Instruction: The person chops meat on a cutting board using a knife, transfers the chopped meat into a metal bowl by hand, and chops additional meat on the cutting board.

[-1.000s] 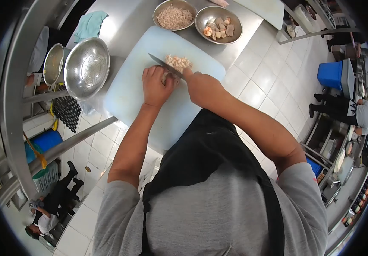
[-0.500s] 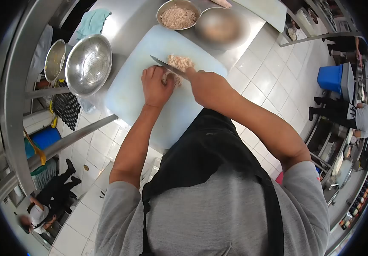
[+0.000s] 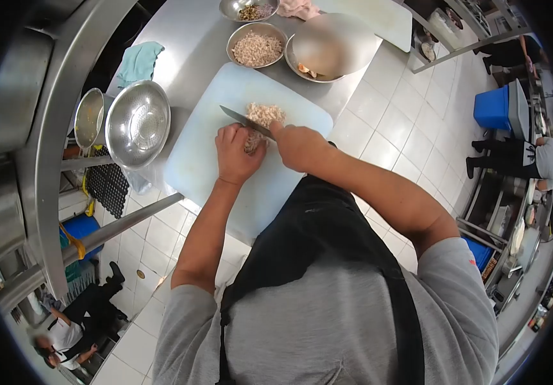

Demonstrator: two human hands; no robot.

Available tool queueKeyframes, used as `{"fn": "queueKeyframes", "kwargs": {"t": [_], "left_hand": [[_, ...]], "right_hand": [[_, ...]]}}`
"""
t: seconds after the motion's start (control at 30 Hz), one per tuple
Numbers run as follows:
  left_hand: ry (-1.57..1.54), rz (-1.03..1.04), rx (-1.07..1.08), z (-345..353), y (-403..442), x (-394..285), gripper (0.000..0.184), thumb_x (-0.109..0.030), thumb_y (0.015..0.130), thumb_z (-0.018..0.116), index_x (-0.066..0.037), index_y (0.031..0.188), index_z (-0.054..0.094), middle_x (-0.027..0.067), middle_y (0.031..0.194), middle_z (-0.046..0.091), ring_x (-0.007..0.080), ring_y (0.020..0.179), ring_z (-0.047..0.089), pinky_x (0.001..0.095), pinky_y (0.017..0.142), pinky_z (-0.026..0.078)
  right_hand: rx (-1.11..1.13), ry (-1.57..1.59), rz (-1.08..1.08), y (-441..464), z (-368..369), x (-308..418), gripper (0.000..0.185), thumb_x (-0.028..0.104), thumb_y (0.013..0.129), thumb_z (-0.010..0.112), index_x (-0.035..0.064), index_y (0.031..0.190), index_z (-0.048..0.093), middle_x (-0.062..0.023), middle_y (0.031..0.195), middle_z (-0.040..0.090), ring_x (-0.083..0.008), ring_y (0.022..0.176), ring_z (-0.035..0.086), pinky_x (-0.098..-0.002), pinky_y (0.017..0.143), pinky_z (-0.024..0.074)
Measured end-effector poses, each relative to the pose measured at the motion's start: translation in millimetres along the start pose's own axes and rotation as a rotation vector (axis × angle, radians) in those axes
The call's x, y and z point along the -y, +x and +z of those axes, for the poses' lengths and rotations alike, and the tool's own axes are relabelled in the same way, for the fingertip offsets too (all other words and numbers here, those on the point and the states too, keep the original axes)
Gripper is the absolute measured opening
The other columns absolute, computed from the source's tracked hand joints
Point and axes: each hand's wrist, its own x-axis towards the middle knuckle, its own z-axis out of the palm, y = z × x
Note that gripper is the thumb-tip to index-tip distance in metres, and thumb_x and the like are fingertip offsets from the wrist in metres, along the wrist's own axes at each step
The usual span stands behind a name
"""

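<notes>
At the near side, a person's left hand bends its fingers over a pale lump of food on a bluish-white cutting board, which lies along the table's near edge. Beside it, the right hand has its fingers closed around the handle of a chef's knife, whose blade points toward the board's far left. Just past the blade, toward the board's far edge, sits a pile of finely diced pieces. The chopping looks partly done: this pile is cut small, while the lump seems to await the blade. Beyond the board, a steel bowl of similar dice suggests much is finished; near the table's right edge, a second steel bowl shows a few larger chunks, perhaps left to cut. A blur hides most of its contents, so how much remains cannot be told. The fingers cover the knife's handle and most of the lump, and a farther bowl is cropped at the top.
</notes>
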Motion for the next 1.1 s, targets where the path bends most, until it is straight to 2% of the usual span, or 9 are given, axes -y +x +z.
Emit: {"fn": "queueKeyframes", "kwargs": {"t": [0.2,0.3,0.4,0.5,0.7,0.8,0.9,1.0,1.1], "left_hand": [[-0.075,0.036,0.006,4,-1,7,0.032,-0.01,0.076,0.087,-0.01,0.105,0.073,0.0099,0.111,0.067,0.0361,0.109,0.061,0.0486,0.099,0.05],[-0.039,0.002,0.036,7,-4,9,0.029,-0.01,0.076,0.088,-0.01,0.101,0.073,0.0097,0.11,0.067,0.0357,0.109,0.061,0.0471,0.096,0.052],[-0.037,0.034,0.009,6,-1,7,0.027,-0.01,0.077,0.088,-0.009,0.099,0.072,0.0099,0.109,0.067,0.0356,0.108,0.061,0.0457,0.095,0.053],[-0.074,0.035,-0.006,8,-1,9,0.025,-0.014,0.079,0.088,-0.01,0.098,0.072,0.0094,0.11,0.067,0.0363,0.108,0.061,0.0486,0.095,0.051],[-0.08,0.025,0.045,2,-2,7,0.025,-0.009,0.081,0.085,-0.007,0.103,0.073,0.0117,0.112,0.07,0.0361,0.108,0.062,0.0477,0.098,0.052],[-0.065,-0.009,-0.111,-9,2,21,0.029,-0.012,0.083,0.081,-0.008,0.11,0.073,0.0121,0.113,0.071,0.0375,0.109,0.062,0.0499,0.099,0.049],[0.104,-0.135,-0.121,-12,-3,42,0.032,-0.012,0.085,0.077,-0.006,0.116,0.072,0.0143,0.115,0.072,0.0384,0.11,0.063,0.0499,0.1,0.049],[-0.05,-0.073,0.063,-13,-10,29,0.03,-0.013,0.086,0.077,-0.005,0.114,0.071,0.0161,0.114,0.071,0.039,0.11,0.063,0.0492,0.099,0.049],[-0.045,-0.072,0.061,-10,-2,12,0.025,-0.009,0.084,0.078,-0.006,0.108,0.069,0.0128,0.11,0.07,0.0366,0.105,0.062,0.0461,0.096,0.051]], "right_hand": [[-0.022,-0.071,-0.045,-32,-16,7,0.021,0.007,0.101,0.056,-0.002,0.121,0.057,-0.0289,0.103,0.075,-0.0438,0.092,0.079,-0.0521,0.077,0.0638],[-0.104,-0.075,-0.068,-18,15,-7,0.027,0.001,0.096,0.059,-0.0012,0.122,0.053,-0.0267,0.099,0.073,-0.0429,0.087,0.077,-0.0527,0.074,0.0625],[-0.082,-0.068,-0.106,-3,6,-8,0.026,0.001,0.096,0.059,-0.0009,0.121,0.052,-0.0253,0.096,0.072,-0.0437,0.084,0.077,-0.053,0.072,0.0621],[-0.105,-0.053,-0.11,-22,-9,0,0.027,-0.001,0.095,0.06,-0.0005,0.12,0.052,-0.0259,0.098,0.072,-0.0455,0.085,0.076,-0.0532,0.074,0.0621],[-0.063,0.003,-0.018,-5,17,-3,0.028,-0.001,0.096,0.061,-0.0005,0.123,0.052,-0.0275,0.103,0.073,-0.0459,0.095,0.076,-0.0542,0.08,0.0619],[0.004,0.016,0.007,1,8,-5,0.029,0.0,0.096,0.061,-0.0007,0.124,0.052,-0.0273,0.105,0.073,-0.0457,0.098,0.076,-0.0547,0.079,0.0619],[0.057,0.044,0.023,-4,-1,-2,0.025,0.006,0.102,0.055,-0.0019,0.126,0.056,-0.0303,0.111,0.075,-0.0464,0.104,0.077,-0.0549,0.089,0.0615],[0.02,0.006,-0.006,2,2,-5,0.026,0.006,0.102,0.055,-0.0022,0.126,0.056,-0.0293,0.107,0.074,-0.044,0.1,0.078,-0.0527,0.085,0.0628],[-0.101,-0.11,-0.102,-11,3,0,0.024,0.006,0.101,0.056,-0.0024,0.124,0.056,-0.0279,0.102,0.074,-0.0414,0.092,0.078,-0.05,0.079,0.0639]]}}
